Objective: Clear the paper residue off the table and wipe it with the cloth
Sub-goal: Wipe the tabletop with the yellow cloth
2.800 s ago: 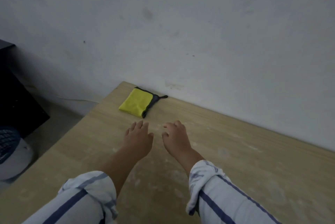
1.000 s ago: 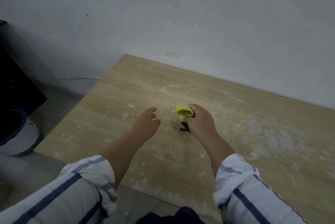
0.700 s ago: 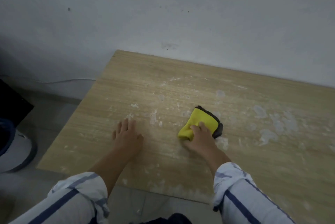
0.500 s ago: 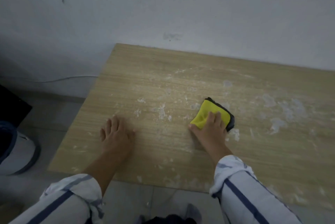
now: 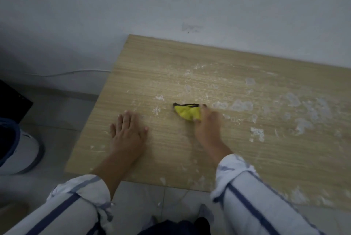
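A wooden table (image 5: 266, 162) stands against a white wall, smeared with white paper residue (image 5: 240, 105) over its middle and right. A bunched yellow cloth (image 5: 187, 113) with a dark edge lies on the table's middle left. My right hand (image 5: 207, 128) grips the cloth at its right end, with the thumb below it and the fingers over it; the hand is blurred. To the left, my left hand (image 5: 127, 132) rests flat on the wood near the table's left edge, fingers spread, holding nothing.
A white and blue bin (image 5: 19, 151) stands on the grey floor left of the table, below a dark object (image 5: 11, 101). A thin white cable (image 5: 76, 72) runs along the wall's base. More residue flakes (image 5: 257, 133) lie right of my right hand and along the near edge.
The cloth was taken from the far left corner by my right hand and laid on the table's middle. In the last half second it went from flat under my fingers to bunched and shifted left.
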Available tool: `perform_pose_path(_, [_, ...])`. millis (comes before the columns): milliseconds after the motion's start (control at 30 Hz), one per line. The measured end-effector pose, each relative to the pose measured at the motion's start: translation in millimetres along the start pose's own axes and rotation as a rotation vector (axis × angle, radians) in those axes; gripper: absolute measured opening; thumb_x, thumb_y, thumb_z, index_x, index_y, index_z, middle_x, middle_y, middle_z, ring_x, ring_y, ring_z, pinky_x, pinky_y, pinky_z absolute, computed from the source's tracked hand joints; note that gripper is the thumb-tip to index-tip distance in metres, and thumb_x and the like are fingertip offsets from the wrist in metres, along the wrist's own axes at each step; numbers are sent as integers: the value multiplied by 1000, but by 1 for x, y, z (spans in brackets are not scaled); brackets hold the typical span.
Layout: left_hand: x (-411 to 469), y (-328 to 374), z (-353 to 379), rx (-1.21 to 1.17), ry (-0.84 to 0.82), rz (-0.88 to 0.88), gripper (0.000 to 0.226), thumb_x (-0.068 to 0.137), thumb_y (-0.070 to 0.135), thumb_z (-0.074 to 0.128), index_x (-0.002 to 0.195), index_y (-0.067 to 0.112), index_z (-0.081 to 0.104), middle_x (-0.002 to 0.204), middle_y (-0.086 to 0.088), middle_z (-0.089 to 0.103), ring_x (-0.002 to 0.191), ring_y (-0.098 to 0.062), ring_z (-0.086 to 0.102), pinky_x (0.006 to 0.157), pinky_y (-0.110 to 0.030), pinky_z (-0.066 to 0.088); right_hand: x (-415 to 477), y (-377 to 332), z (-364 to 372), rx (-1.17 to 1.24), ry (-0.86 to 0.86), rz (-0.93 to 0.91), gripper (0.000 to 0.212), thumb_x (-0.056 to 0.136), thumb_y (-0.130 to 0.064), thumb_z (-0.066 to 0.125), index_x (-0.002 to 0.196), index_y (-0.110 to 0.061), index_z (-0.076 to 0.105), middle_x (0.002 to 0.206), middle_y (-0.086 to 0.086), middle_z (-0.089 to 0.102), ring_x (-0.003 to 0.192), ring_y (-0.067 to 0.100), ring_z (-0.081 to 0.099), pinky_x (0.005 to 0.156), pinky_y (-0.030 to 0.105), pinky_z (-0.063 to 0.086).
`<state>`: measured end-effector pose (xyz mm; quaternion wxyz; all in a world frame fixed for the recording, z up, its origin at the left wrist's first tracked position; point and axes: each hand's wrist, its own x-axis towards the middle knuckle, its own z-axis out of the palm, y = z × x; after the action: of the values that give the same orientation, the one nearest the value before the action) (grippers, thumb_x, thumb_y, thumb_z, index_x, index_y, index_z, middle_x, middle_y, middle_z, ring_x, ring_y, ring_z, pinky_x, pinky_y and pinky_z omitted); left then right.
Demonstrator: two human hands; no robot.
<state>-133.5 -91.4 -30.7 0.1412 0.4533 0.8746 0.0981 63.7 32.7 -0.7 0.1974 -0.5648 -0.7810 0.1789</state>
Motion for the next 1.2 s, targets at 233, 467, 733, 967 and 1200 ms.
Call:
perform_pose_path(233, [12, -32, -7, 41, 42, -64, 67, 94, 55, 23, 149, 19, 14, 159, -4, 7, 146, -27, 0, 117, -49, -1, 17, 20, 15, -102, -128, 104, 37, 80, -25, 52, 115, -12, 51, 114, 13, 57, 109, 37, 52, 86, 41, 46])
perform_pose_path(467, [15, -32, -9, 26, 17, -58, 67, 93, 56, 21, 150, 20, 12, 160, -3, 2, 146, -24, -4, 117, -50, -2, -14, -70, 55, 2, -309, -214, 31, 77, -14, 47, 106, -16, 59, 108, 12, 61, 105, 34, 53, 78, 38, 44])
perform_pose_path(733, [41, -3, -2, 30, -2, -11, 68, 94, 54, 22, 150, 19, 9, 160, -3, 2, 146, -25, -3, 118, -48, -2, 66, 49, -21, -126, -35, 444, 31, 80, -8, 47, 108, -22, 47, 118, 18, 47, 106, 42, 46, 91, 51, 43])
perform_pose_path(967, [79, 35, 3, 34, 6, -3, 65, 95, 51, 26, 150, 18, 15, 159, -3, 7, 146, -25, 1, 117, -48, 2, 51, -38, 57, 178, -249, -129, 30, 74, -32, 38, 89, -22, 62, 96, -1, 69, 94, 26, 60, 81, 37, 52])
perform_pose_path(1200, [119, 47, 2, 56, 7, -21, 66, 95, 50, 22, 150, 17, 10, 160, -2, 4, 146, -24, -1, 118, -48, 1, 137, 71, -22, -86, 77, 369, 40, 78, -8, 48, 115, -23, 52, 115, 13, 57, 106, 37, 49, 86, 38, 43])
